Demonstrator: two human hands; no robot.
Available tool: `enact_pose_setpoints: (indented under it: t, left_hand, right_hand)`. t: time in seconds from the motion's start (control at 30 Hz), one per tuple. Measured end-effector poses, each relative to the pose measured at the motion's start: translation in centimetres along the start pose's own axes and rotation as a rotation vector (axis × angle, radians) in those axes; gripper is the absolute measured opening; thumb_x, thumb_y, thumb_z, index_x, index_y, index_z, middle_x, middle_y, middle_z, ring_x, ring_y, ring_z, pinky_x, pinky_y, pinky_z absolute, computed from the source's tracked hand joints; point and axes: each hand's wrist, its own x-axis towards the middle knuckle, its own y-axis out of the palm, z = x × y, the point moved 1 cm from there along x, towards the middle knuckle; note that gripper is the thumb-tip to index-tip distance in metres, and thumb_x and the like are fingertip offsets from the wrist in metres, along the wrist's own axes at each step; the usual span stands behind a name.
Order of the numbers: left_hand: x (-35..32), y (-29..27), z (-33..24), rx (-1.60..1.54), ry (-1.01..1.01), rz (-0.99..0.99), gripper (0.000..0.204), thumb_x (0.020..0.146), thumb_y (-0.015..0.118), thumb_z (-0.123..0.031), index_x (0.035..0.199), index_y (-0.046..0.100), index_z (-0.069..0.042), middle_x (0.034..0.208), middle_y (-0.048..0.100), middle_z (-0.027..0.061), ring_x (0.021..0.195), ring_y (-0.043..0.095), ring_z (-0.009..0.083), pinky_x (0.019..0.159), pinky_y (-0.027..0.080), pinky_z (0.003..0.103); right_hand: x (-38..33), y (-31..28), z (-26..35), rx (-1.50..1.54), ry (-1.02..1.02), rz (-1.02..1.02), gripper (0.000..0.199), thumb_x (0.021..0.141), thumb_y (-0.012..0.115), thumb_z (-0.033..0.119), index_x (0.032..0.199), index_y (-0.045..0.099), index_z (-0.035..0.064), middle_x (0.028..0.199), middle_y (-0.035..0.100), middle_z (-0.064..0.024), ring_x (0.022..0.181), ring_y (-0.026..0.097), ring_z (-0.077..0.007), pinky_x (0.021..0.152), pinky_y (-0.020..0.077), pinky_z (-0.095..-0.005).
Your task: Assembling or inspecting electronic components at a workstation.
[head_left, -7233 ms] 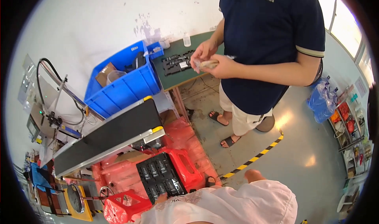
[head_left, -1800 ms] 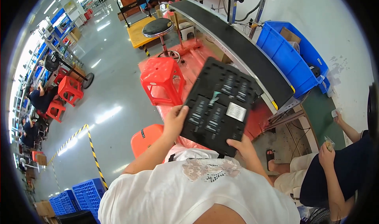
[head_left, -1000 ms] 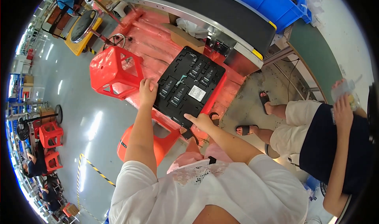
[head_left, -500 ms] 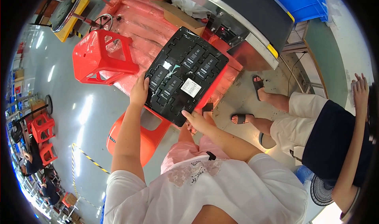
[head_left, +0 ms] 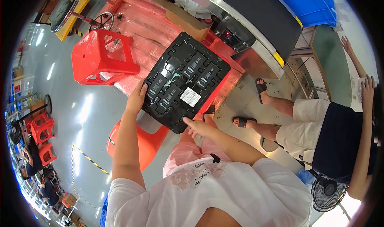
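Note:
Between my hands is a black plastic tray [head_left: 174, 122] with shaped compartments. Several flat black batteries [head_left: 170, 98] with pale print lie in it, along with a white label sheet [head_left: 190, 97] and a small green strip. My left hand [head_left: 137, 97] is closed on the tray's left edge. At the near corner, my right hand [head_left: 195, 127] grips the rim with the thumb on top and the fingers partly below. Something red shows beneath the tray's right edge; whether the tray touches it I cannot tell.
Red stools stand left [head_left: 86, 61] of the tray and below it [head_left: 134, 147]. Red film [head_left: 148, 25] covers a low surface behind, near a cardboard box [head_left: 182, 21]. A dark conveyor belt [head_left: 256, 15] runs at upper right. Another person [head_left: 338, 137] stands at right, beside a fan [head_left: 330, 191].
The tray has shifted slightly left and nearer with both my hands. The other person's arms have moved at the right, and the fan shows more fully.

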Motion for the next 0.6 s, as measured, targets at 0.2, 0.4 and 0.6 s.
enact_pose_setpoints:
  t: [0.2, 0.4, 0.6]
  left_hand:
    - [-0.2, 0.1, 0.5, -0.094, 0.080, -0.088, 0.041, 0.095, 0.048, -0.032, 0.131, 0.051, -0.013, 0.121, 0.059, 0.0185, 0.114, 0.056, 0.0311, 0.097, 0.040, 0.036]
    - [-0.8, 2.2, 2.5, -0.280, -0.134, -0.419, 0.042, 0.090, 0.060, -0.035, 0.116, 0.062, -0.001, 0.106, 0.066, 0.0147, 0.102, 0.060, 0.0210, 0.089, 0.045, 0.031]
    - [-2.0, 4.3, 3.8, -0.547, -0.196, -0.577, 0.041, 0.093, 0.057, -0.034, 0.104, 0.065, 0.005, 0.093, 0.066, 0.0107, 0.089, 0.058, 0.0159, 0.084, 0.044, 0.027]
  right_hand:
    - [-2.7, -7.0, 2.4, -0.118, -0.475, -1.140, 0.064, 0.087, 0.056, 0.051, 0.111, 0.054, -0.0083, 0.112, 0.055, -0.0293, 0.106, 0.054, -0.0398, 0.091, 0.0406, -0.0465]
    - [1.1, -16.1, 7.6, -0.116, -0.922, -1.314, 0.050, 0.091, 0.056, 0.039, 0.115, 0.054, -0.0048, 0.115, 0.056, -0.0249, 0.110, 0.053, -0.0353, 0.095, 0.0395, -0.0416]
    - [1.6, -15.9, 8.1, 0.089, -0.811, -1.110, 0.039, 0.090, 0.059, 0.035, 0.106, 0.061, -0.0007, 0.100, 0.064, -0.0135, 0.095, 0.060, -0.0242, 0.087, 0.0441, -0.0326]
